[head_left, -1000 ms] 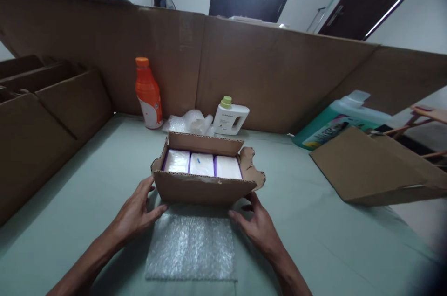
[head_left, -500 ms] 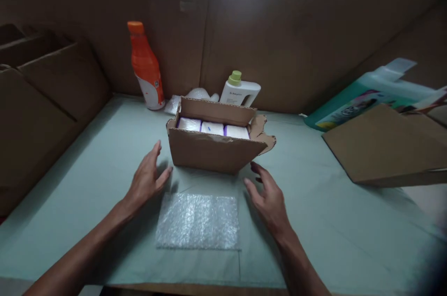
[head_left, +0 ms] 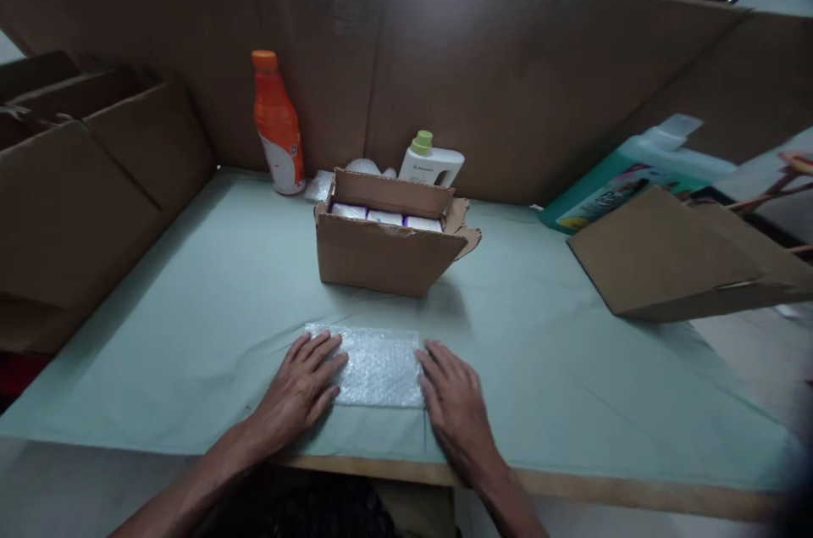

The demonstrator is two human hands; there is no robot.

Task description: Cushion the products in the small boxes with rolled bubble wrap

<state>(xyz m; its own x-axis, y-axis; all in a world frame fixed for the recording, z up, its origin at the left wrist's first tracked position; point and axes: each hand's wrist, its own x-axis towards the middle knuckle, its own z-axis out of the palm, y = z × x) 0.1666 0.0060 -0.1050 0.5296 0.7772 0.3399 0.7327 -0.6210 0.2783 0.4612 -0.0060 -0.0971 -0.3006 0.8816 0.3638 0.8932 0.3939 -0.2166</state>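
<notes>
**Both palms flat on the wrap**

The wrap lies near the table's front edge. Left hand and right hand press it, fingers spread, gripping nothing. Half a second ago they hovered beside the box.

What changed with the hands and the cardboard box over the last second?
Both hands let go of the open cardboard box and drew back toward the person. The left hand and right hand now lie flat on the two ends of the bubble wrap sheet near the table edge. The box keeps its white packs; orange bottle and white bottle stand as before.
</notes>
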